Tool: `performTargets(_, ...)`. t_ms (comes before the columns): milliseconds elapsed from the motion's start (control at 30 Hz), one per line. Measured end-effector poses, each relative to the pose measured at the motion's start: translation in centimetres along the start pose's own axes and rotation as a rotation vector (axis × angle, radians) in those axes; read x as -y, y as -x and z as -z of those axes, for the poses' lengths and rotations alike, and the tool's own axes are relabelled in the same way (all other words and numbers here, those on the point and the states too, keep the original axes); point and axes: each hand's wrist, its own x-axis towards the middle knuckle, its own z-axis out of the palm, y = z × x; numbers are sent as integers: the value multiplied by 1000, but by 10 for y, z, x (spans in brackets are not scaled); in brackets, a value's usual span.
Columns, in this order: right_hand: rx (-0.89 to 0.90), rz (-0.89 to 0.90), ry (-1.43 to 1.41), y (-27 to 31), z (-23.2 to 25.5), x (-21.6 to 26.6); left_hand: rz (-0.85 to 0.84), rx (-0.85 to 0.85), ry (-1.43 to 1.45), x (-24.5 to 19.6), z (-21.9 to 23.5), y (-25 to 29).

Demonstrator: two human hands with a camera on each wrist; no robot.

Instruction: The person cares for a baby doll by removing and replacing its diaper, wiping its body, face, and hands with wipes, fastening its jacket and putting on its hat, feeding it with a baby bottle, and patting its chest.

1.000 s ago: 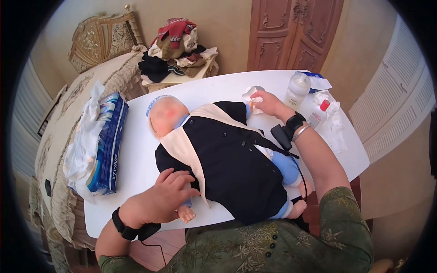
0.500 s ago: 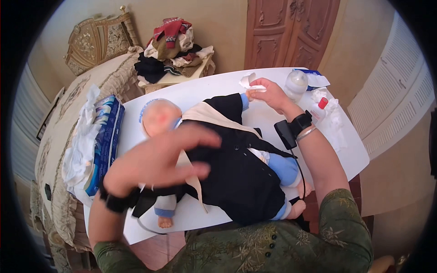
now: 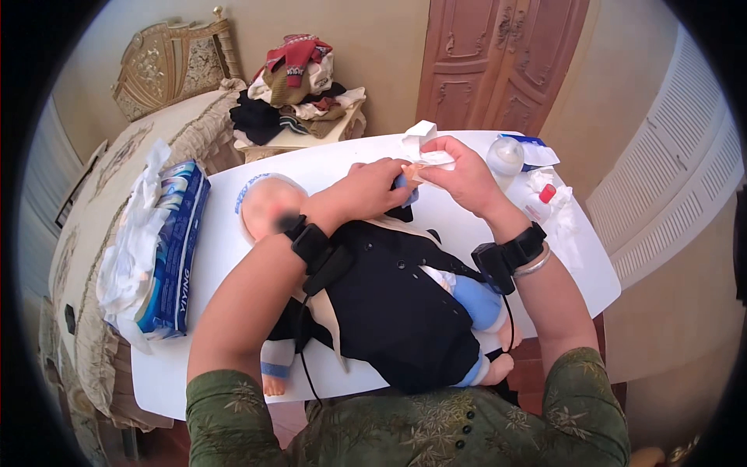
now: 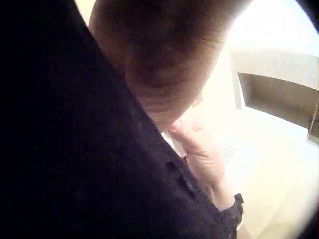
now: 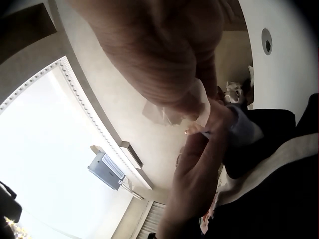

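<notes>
A baby doll (image 3: 268, 206) lies on its back on a white table (image 3: 459, 226), its head to the left. It wears a black garment (image 3: 405, 311) with cream lapels over blue clothing. My left hand (image 3: 362, 191) reaches across its chest and grips the doll's far arm near the blue cuff (image 5: 244, 129). Between finger and thumb, my right hand (image 3: 467, 179) pinches a white wipe (image 3: 428, 148) against the doll's small hand (image 3: 412, 170). In the right wrist view the wipe wraps partly around that small hand. The doll's near arm rests by the front table edge.
A blue pack (image 3: 173, 257) topped with white sheets stands at left. On the right are a clear bottle (image 3: 504, 159), a red-capped bottle (image 3: 541, 201), crumpled tissues (image 3: 562, 210) and a blue-white packet (image 3: 537, 153). Clothes (image 3: 296, 86) are piled on a nightstand behind.
My left hand has left the doll's near arm, swung up over its chest and taken hold of the far arm. My right hand stays at the doll's hand with the wipe.
</notes>
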Motion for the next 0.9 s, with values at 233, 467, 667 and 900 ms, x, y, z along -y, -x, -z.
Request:
performTargets(233, 62, 1, -51, 9, -4, 5, -22, -11, -2, 2, -5, 9)
performTargets(467, 7, -145, -255, -1, -1, -23, -117, -55, 122, 7, -10, 18)
performTargets(667, 173, -301, -103, 10, -1, -14, -109, -125, 154, 8, -8, 26)
performTargets(900, 58, -185, -359, 31, 9, 21, -112, -112, 181, 14, -7, 24)
